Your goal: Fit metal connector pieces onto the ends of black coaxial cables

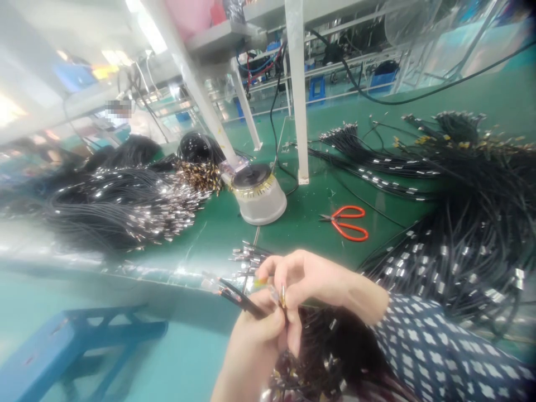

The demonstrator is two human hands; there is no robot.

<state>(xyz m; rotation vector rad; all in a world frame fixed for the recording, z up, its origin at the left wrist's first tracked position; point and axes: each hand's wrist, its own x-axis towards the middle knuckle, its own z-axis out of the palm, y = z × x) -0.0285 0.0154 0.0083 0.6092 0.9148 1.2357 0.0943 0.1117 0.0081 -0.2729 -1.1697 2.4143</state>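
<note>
Now L hand (253,343) + R hand (312,279) pinch black cable (237,296).

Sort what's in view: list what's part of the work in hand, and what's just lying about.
In hand: thin black cables and a gold plug, pinched between left hand and right hand.
Lying about: red scissors, white round pot, left cable heap, right cable heap, blue stool.

Factory bench — cable bundles (460,223), steel racking (299,84)

Orange scissors (347,222) on green table (318,195); black cables (469,223); blue-and-white checked sleeve (439,346).
</note>
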